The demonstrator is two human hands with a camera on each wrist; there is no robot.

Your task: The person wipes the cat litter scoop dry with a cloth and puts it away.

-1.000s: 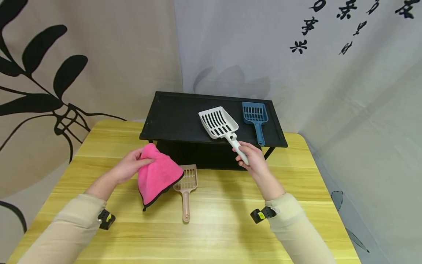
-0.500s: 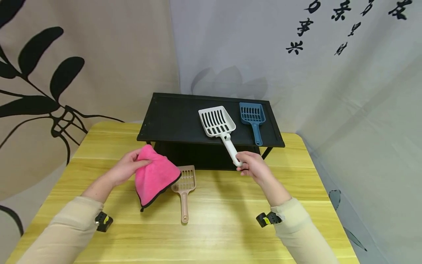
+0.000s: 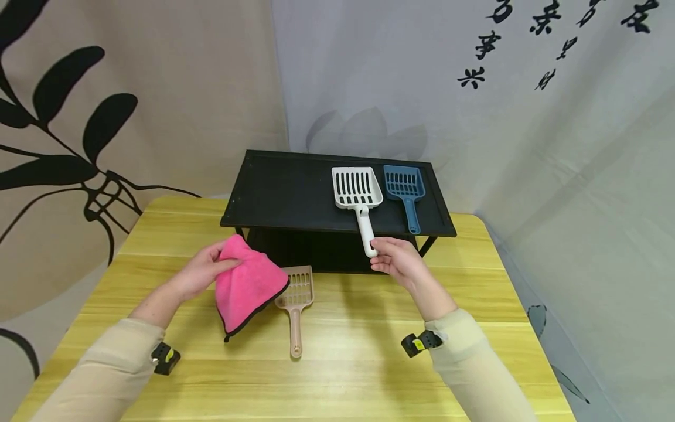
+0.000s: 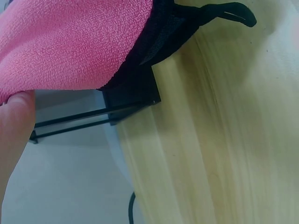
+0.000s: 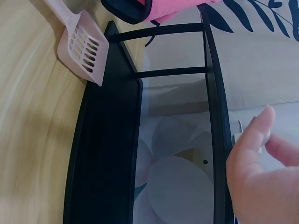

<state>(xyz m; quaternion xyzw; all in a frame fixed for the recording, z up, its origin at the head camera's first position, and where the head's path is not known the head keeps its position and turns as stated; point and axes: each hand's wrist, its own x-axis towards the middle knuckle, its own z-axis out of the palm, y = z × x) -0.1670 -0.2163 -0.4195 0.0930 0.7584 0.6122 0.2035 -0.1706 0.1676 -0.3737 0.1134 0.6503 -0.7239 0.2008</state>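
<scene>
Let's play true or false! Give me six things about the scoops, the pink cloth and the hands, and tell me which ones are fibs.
1. The right hand has its grip on the white scoop. True.
2. The blue scoop lies on the black shelf. True.
3. In the head view, the white scoop is right of the blue scoop. False: it is on the left.
4. The left hand holds the pink cloth. True.
5. The pink cloth has a white edge. False: its edge is black.
6. Only two scoops are in view. False: a third, the beige scoop, lies on the wooden table.

Pale backdrop (image 3: 205, 88) with black leaves (image 3: 109, 124) and characters (image 3: 486, 44)
</scene>
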